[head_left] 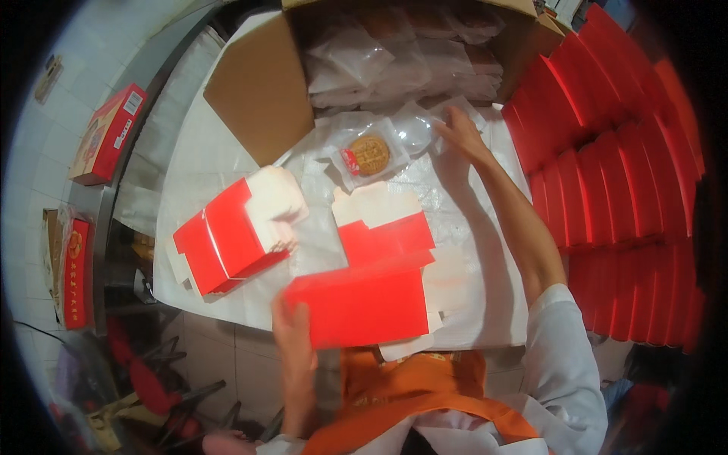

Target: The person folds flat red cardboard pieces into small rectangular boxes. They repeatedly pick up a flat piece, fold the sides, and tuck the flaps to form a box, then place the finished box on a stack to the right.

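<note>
Across the upper frame, carton: open, stacked with bagged pastries.
Right edge, red box stack: crowds the table, leaving little room.
Lower centre, red box: left hand clamped on its edge.
Centre top, wrapped pastry: right hand fingers spread, just beside it.
Step, judged: boxing; the pastry likely needs gripping.

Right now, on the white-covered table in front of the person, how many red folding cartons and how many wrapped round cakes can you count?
Red folded paper cartons on the table: 3 (one held by the left hand at, one open behind it, one lying at the left)
Round brown cakes in clear plastic wrappers: 1, beside the right hand
Total: 4
</note>
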The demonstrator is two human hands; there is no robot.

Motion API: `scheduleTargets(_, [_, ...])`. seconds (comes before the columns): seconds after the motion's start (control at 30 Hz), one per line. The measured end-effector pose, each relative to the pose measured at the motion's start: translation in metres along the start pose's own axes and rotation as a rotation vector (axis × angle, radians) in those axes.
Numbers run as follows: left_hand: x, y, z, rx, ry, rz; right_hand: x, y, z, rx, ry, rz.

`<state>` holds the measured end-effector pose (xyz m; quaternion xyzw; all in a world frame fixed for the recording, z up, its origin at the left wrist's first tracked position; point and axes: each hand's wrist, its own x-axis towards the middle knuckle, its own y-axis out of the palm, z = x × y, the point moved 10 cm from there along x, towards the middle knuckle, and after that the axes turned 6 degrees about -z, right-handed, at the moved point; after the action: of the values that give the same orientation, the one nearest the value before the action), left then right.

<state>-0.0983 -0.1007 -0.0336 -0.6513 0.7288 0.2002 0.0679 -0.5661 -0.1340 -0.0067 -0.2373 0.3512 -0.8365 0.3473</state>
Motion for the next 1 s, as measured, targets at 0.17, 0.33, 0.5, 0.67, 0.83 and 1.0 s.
scheduleTargets(0.17, [-0.003, 0.002, 0.007, -0.042, -0.041, -0.010, 0.021, 0.039, -0.005, -0.041, 0.104, 0.331])
scheduleTargets(0.33, [-0.004, 0.018, 0.002, -0.029, -0.007, 0.072, -0.002, 0.030, -0.007, 0.372, 0.208, 0.218])
scheduleTargets(0.5, [0.000, 0.006, 0.013, -0.023, -0.023, -0.104, -0.038, -0.023, -0.027, 0.989, 0.211, -0.003])
scheduleTargets(0.67, [-0.009, -0.002, 0.006, -0.064, 0.005, -0.176, -0.116, -0.099, -0.005, 1.321, 0.260, -0.076])
scheduleTargets(0.83, [-0.009, 0.025, 0.019, -0.137, 0.012, -0.104, -0.185, -0.117, 0.003, 1.317, 0.298, -0.052])
scheduleTargets(1.0, [-0.023, 0.038, 0.014, -0.116, 0.081, -0.051, -0.220, -0.087, 0.015, 1.272, 0.331, -0.006])
